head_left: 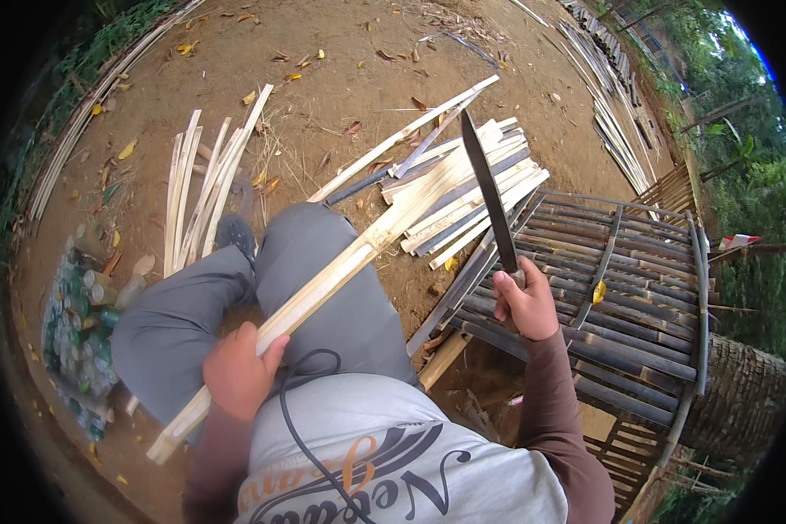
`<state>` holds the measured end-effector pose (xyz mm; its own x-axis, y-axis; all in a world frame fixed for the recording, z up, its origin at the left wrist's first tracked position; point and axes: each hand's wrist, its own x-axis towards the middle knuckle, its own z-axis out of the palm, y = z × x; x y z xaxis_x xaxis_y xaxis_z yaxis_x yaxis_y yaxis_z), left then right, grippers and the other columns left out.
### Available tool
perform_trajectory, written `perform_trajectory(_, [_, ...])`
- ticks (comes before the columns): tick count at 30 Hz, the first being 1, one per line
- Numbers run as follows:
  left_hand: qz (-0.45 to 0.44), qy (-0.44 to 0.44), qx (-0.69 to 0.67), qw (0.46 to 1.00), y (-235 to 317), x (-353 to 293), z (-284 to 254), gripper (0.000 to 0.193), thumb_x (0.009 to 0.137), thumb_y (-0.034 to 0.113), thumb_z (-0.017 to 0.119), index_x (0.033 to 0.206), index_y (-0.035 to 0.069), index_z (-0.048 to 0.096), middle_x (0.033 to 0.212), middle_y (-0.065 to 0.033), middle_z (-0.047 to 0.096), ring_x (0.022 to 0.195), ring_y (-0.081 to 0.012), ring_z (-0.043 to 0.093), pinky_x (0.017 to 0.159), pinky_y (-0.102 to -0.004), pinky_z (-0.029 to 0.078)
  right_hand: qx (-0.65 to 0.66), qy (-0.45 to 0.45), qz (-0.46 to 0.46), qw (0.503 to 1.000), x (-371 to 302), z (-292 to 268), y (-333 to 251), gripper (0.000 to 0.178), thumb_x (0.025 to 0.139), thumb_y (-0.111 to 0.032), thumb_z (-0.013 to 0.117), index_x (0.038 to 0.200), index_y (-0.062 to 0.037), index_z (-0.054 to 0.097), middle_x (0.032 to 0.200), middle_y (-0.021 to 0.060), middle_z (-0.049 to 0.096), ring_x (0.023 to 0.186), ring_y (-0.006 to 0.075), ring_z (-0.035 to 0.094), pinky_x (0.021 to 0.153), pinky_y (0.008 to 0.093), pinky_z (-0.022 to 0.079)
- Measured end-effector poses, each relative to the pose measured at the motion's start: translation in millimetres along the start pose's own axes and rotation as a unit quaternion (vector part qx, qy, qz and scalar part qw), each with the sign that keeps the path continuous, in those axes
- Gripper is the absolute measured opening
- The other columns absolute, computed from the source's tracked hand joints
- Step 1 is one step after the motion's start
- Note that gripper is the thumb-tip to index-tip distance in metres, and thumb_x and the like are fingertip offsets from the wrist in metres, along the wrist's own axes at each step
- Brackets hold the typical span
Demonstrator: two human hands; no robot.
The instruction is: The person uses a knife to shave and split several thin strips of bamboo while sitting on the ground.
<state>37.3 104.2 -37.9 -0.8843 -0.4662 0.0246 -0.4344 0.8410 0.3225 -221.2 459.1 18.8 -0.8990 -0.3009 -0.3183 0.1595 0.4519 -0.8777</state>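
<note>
Brown ground (341, 105) spreads ahead. At the right stands a slatted bamboo platform (637, 341). Beside it lies a pile of split strips (520, 188). One long pale strip (349, 262) slants across a grey-trousered thigh (310, 236). A machete (489, 183) points upward, tilted, its handle clamped in the right hand (530, 301). The left hand (236, 371) is closed around the long pale strip near its lower end. A yellow leaf (598, 292) rests on the platform.

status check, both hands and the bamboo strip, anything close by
Left hand closed on bamboo strip. Right hand gripping long-bladed knife. Strip across grey-trousered leg. Black cord looped near left hand.
</note>
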Motion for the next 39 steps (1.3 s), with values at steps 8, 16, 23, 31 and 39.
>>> perform_trajectory(8, [0.004,0.004,-0.018,1.000,2,2,-1,0.048,0.090,0.051,0.077,0.082,0.008,0.057,0.073,-0.0139,0.064,0.069,-0.0379,0.064,0.061,-0.0481,0.050,0.119,-0.053,-0.068,0.989,6,73,5,0.028,0.112,-0.019,0.054,0.128,0.0030,0.056,0.078,0.0047,0.060,0.052,0.0109,0.054,0.048,0.0262,0.045])
perform_trajectory(16, [0.003,-0.004,-0.021,1.000,-3,1,-2,0.048,0.091,0.052,0.076,0.082,0.009,0.058,0.073,-0.0137,0.064,0.068,-0.0372,0.065,0.060,-0.0480,0.050,0.125,-0.135,-0.050,0.982,17,100,8,0.030,0.112,-0.021,0.055,0.131,0.0014,0.054,0.075,0.0022,0.056,0.051,0.0094,0.050,0.047,0.0265,0.042])
perform_trajectory(23, [0.004,-0.011,-0.016,1.000,-2,3,-3,0.048,0.091,0.052,0.076,0.083,0.009,0.058,0.073,-0.0136,0.064,0.068,-0.0366,0.065,0.059,-0.0482,0.050,0.081,-0.131,-0.057,0.986,17,106,15,0.019,0.111,-0.016,0.054,0.120,0.0008,0.058,0.070,-0.0005,0.054,0.048,0.0073,0.048,0.045,0.0255,0.040])
perform_trajectory(31, [0.020,0.010,-0.035,0.999,-1,5,-4,0.049,0.091,0.050,0.077,0.082,0.007,0.055,0.070,-0.0156,0.061,0.066,-0.0409,0.062,0.059,-0.0488,0.049,0.079,-0.130,-0.044,0.987,19,112,14,0.019,0.110,-0.016,0.055,0.098,-0.0020,0.057,0.065,-0.0007,0.054,0.048,0.0068,0.050,0.044,0.0262,0.040])
perform_trajectory(39, [0.013,-0.003,-0.031,0.999,2,7,-5,0.048,0.092,0.048,0.076,0.082,0.006,0.055,0.071,-0.0161,0.061,0.067,-0.0416,0.062,0.059,-0.0492,0.048,0.048,-0.130,-0.039,0.990,25,108,7,0.023,0.110,-0.015,0.055,0.091,-0.0026,0.058,0.064,-0.0012,0.053,0.047,0.0068,0.049,0.044,0.0262,0.039])
